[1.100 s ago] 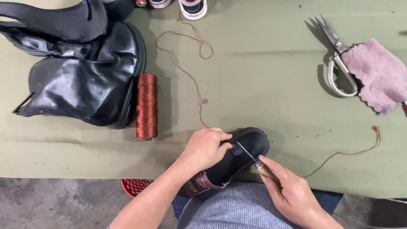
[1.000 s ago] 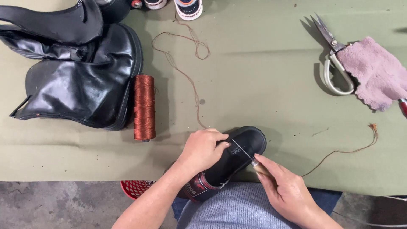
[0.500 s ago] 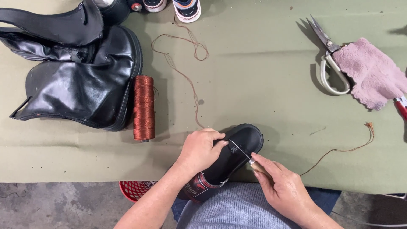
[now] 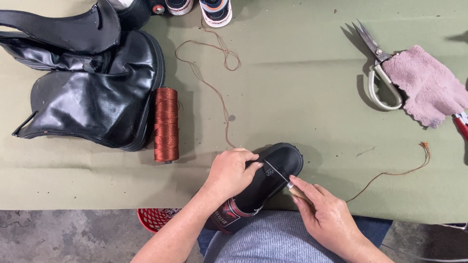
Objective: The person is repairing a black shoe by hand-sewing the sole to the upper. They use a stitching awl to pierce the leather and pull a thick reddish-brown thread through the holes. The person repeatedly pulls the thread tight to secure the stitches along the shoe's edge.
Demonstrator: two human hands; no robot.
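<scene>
Head view shows, at lower centre of the frame, the left hand (image 4: 233, 173) gripping a small black shoe (image 4: 265, 182) with curled fingers, while the right hand (image 4: 325, 216) pinches an awl (image 4: 287, 182) against its sole; brown thread (image 4: 390, 173) trails right.

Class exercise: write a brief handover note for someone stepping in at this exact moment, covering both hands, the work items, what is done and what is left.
Left hand: grip on the black shoe, pressing it to the table edge.
Right hand: holds an awl with its thin needle across the shoe.
Brown thread trails right; thread spool lies beside the black boots. Scissors far right.
Done: cannot tell any stitches.
Left: the sewing appears ongoing.
</scene>
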